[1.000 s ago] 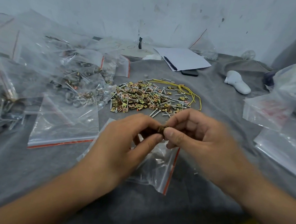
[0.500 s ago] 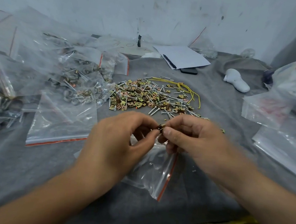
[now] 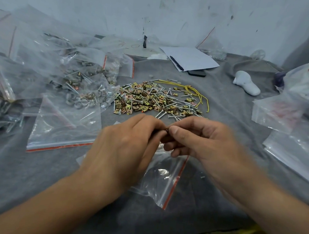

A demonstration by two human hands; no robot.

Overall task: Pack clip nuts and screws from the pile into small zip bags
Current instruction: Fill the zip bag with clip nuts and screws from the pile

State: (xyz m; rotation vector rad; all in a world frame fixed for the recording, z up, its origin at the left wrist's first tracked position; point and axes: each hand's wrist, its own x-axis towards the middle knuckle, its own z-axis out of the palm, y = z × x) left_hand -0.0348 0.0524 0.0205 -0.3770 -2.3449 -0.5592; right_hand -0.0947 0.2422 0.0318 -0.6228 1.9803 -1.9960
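Clip nuts [image 3: 166,132] pinched btwn both hands [image 3: 166,142], above zip bag [image 3: 164,180].

Two bare forearms enter from the bottom edge, no sleeves in view. Left hand [image 3: 122,149] and right hand [image 3: 204,140]: no gloves, rings, watch or wristband. Nails short, unpainted; right thumbnail plainly visible. Right arm motion-blurred along its outer edge.

My left hand [image 3: 126,148] hides part of the zip bag [image 3: 165,176]; the small part [image 3: 167,131] pinched between my fingertips is too small to identify; my right hand [image 3: 200,140] is motion-blurred.
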